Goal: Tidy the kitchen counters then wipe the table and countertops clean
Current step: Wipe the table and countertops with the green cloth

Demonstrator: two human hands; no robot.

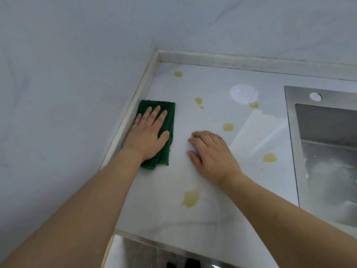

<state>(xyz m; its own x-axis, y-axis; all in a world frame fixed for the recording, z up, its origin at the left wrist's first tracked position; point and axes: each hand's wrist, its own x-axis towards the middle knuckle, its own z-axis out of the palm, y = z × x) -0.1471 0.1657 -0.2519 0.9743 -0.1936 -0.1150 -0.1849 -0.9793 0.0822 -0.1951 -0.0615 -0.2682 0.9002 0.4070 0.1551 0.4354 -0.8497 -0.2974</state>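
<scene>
Left hand [148,132] was flat on a folded green cloth [166,132], fingers straight and pressing it onto the white marble-look countertop [193,219], right up against the raised edge strip [133,107] by the wall. Right hand [212,153] just rested palm-down on the bare counter beside the cloth, fingers relaxed, holding nothing. Yellowish spill spots [190,198] were dotted all over the surface, none under the cloth that I could see. Stainless sink [289,117] sat off to the right.
</scene>
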